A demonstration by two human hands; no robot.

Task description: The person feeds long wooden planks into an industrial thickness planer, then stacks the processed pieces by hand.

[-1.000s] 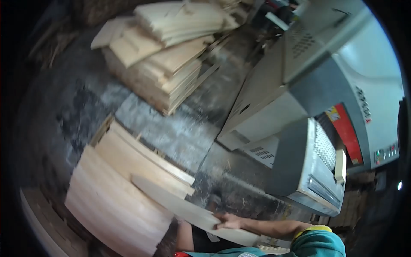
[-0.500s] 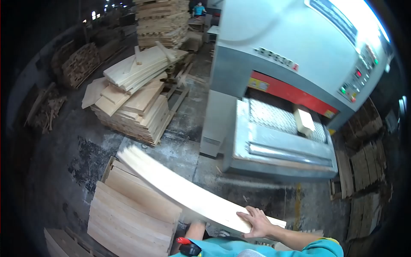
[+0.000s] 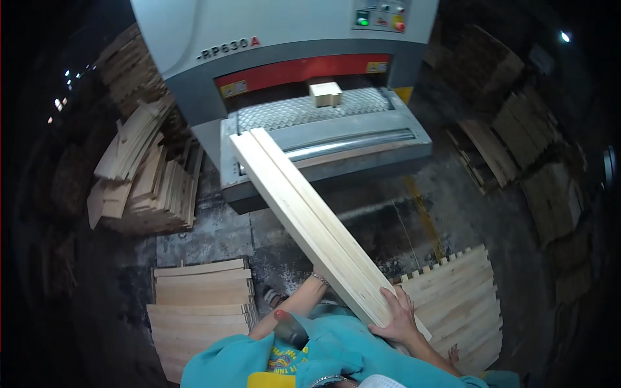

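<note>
A long pale wooden board [image 3: 304, 216], seemingly two planks side by side, runs from my waist up to the infeed table of a grey sanding machine [image 3: 323, 139]. Its far end lies over the table's front left edge. My right hand [image 3: 398, 315] grips the near end from the right side, fingers over the top. My left forearm reaches up under the board, and my left hand [image 3: 318, 278] is mostly hidden beneath it at the wrist bracelet. A small wooden block [image 3: 325, 94] sits on the machine's mesh belt below the red band.
A low stack of boards [image 3: 200, 301] lies on the floor at my left, another stack [image 3: 456, 304] at my right. Loose planks [image 3: 145, 181] are piled left of the machine. Wooden pallets [image 3: 508, 139] stand at the right. The control panel [image 3: 378, 16] is at the top.
I have turned from the left stack to face the machine. The board has swung round with me, and its far end now points at the infeed table.
</note>
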